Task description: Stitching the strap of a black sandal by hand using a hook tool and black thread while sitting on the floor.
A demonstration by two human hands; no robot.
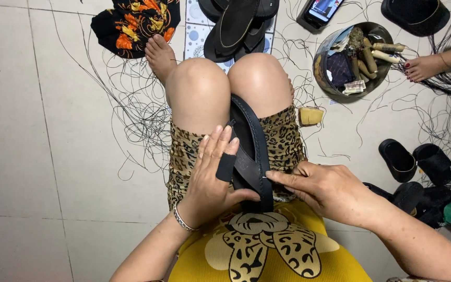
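One black sandal stands wedged between the two knees, toe up. The left hand wraps its fingers round the strap side; the right hand pinches the sole's edge. Three more black sandals lie piled on the floor ahead.

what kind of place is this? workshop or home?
Likely a home floor used for hand-stitching sandals: the person sits on floor tiles strewn with loose black thread, beside stacked black sandals and a round tin of tools.
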